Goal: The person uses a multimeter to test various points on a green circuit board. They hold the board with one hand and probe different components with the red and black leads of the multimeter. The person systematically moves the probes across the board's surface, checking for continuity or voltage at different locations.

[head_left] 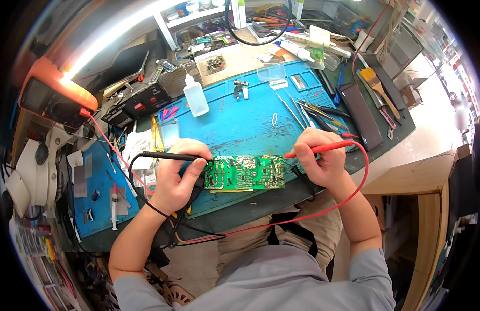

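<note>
A green circuit board (245, 173) lies solder side up near the front edge of the blue work mat (235, 129). My left hand (179, 168) is closed around a black test probe (170, 155), its tip at the board's upper left corner. In my right hand (320, 158) is a red test probe (323, 148), pointing at the board's upper right corner; whether the tip touches I cannot tell. A red lead loops from it below the board. At the far left stands an orange multimeter (58, 96) with a red plug in it; its reading cannot be made out.
Tweezers and hand tools (318, 114) lie beyond my right hand, beside a dark case (359, 114). A white squeeze bottle (196, 98) stands at the mat's back left. A syringe (114, 207) rests on a smaller blue mat (97, 223) at the left. Leads hang over the front edge.
</note>
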Available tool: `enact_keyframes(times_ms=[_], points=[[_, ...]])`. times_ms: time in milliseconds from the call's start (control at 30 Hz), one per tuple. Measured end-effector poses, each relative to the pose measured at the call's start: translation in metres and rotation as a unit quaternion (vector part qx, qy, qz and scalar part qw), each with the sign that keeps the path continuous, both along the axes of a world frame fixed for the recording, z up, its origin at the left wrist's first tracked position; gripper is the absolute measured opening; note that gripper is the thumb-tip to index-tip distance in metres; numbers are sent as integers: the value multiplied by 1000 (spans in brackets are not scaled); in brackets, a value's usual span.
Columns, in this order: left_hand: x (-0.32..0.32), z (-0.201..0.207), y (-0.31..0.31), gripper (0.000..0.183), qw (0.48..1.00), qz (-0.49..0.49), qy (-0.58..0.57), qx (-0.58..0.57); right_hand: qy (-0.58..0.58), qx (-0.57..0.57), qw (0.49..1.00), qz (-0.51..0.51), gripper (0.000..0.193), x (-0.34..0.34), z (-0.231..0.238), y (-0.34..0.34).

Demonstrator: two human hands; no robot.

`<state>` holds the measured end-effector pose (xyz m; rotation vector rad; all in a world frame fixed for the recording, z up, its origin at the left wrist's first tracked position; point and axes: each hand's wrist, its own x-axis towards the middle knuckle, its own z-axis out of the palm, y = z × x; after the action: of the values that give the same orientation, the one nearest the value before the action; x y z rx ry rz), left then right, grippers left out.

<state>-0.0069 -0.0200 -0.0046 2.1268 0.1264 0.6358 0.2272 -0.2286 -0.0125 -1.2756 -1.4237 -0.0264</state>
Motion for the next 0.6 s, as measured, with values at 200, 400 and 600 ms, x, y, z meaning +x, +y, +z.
enact_keyframes(times_ms=[200,400,600], points=[[2,-1,-2,11,1000,17,-15,-11,2,1,1000,-1,9,1,-2,-1],[-1,0,0,14,1000,-10,8,-5,3,-6,1000,0,10,0,0,-2],[-1,2,-1,19,1000,-6,11,-11,-3,-11,1000,-7,11,0,0,-2]])
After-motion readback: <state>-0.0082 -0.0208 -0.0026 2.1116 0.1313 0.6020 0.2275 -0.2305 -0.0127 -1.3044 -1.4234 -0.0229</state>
